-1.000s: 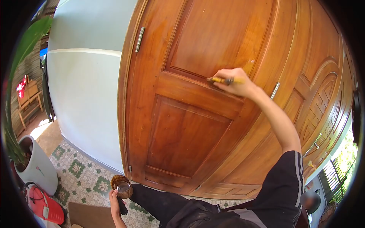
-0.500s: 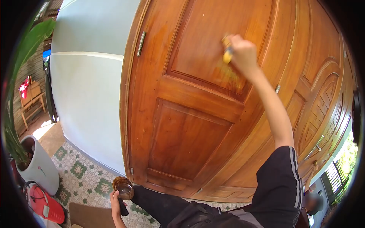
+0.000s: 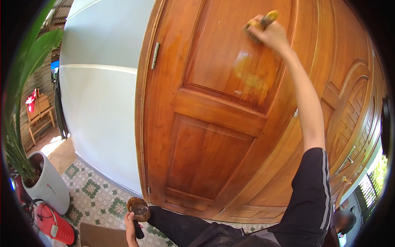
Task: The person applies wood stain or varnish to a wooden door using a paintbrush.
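High on the brown wooden door, my right hand is closed around a paintbrush with a yellow handle. Its bristle end is against the upper panel, and the handle points up and right. Below the brush, a glossy wet patch shines on the panel. Low in the view, my left hand grips a small pot by its black handle. The pot is round and brown-stained, with dark liquid inside, and is held beside my leg.
A pale wall adjoins the door at left. A potted plant, a red container and a brown mat stand or lie on the tiled floor. Another person is at lower right, near more carved doors.
My right hand has moved up the panel, and the brush has turned so its handle points upward. The glossy patch below shows more fully. My left hand still holds the pot.
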The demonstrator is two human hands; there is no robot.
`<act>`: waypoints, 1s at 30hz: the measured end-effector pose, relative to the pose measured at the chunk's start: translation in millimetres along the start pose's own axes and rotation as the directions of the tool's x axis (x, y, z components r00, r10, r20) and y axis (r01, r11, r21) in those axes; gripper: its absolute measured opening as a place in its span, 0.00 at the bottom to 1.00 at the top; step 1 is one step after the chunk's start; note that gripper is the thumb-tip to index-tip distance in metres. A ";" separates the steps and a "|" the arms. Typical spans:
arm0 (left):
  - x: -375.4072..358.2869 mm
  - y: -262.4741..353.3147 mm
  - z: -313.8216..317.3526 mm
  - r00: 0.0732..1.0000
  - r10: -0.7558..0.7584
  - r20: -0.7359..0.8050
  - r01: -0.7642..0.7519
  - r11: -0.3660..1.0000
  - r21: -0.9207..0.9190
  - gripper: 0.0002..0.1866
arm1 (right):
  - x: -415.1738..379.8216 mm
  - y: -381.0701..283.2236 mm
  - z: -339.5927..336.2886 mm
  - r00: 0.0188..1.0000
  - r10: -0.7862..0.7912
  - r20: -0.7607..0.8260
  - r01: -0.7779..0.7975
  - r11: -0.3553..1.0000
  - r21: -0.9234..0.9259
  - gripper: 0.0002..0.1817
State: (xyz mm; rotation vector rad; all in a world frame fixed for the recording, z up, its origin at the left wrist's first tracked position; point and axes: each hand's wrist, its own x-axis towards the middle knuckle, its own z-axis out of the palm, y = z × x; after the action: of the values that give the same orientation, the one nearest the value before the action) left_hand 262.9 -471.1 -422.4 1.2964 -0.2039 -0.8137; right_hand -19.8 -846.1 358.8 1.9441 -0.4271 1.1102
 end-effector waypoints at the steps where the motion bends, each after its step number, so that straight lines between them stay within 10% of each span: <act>1: 1.5 -1.5 -2.0 1.000 -0.005 -0.004 0.005 1.000 0.002 0.34 | 12.5 12.8 -7.7 0.990 0.128 -0.066 -0.132 0.989 -0.061 0.24; 3: 3.2 -5.1 -4.2 1.000 0.000 0.028 0.001 1.000 -0.004 0.33 | 15.5 15.4 -5.5 0.961 0.245 -0.130 -0.261 0.958 -0.118 0.23; 6: 3.4 -2.1 -1.2 1.000 -0.003 0.027 0.003 1.000 -0.009 0.34 | -3.6 -16.4 28.5 0.902 -0.036 -0.430 -0.076 0.968 -0.240 0.12; 10: 7.6 0.7 3.6 1.000 0.001 0.018 -0.001 1.000 -0.007 0.34 | -84.4 -127.5 57.5 0.954 -0.290 -0.078 0.278 0.951 -0.138 0.08; 14: 2.5 -2.1 3.6 1.000 0.016 0.010 -0.016 1.000 0.012 0.32 | -133.0 -137.9 68.4 0.802 -0.576 0.159 0.553 0.816 0.169 0.18; 17: 1.0 -1.5 3.4 1.000 0.020 -0.020 -0.019 0.999 0.042 0.32 | -82.1 -103.4 33.9 0.836 -0.484 0.259 0.358 0.838 0.412 0.11; 22: -1.9 5.4 1.6 0.999 -0.030 0.030 0.029 1.000 0.004 0.33 | 19.2 -1.1 -5.4 0.995 -0.030 -0.093 0.011 0.979 -0.204 0.19; 25: -2.5 3.4 2.0 1.000 -0.006 0.020 0.005 1.000 0.016 0.36 | 31.7 17.9 -13.1 0.948 0.152 -0.279 -0.218 0.951 -0.219 0.19; 27: -0.6 3.3 1.5 1.000 -0.020 0.025 0.019 0.999 0.028 0.36 | 5.0 -13.6 15.4 0.923 0.144 -0.357 -0.238 0.942 -0.238 0.17; 30: -4.7 11.9 7.9 1.000 -0.010 0.011 0.010 1.000 0.026 0.36 | -55.2 -111.0 43.1 0.924 -0.158 -0.347 0.190 0.980 0.062 0.07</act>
State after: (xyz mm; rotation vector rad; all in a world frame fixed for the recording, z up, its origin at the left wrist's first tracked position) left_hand 260.1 -473.6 -407.9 1.3188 -0.2181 -0.8294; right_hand 43.6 -820.6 246.8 1.7812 -0.0119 1.3366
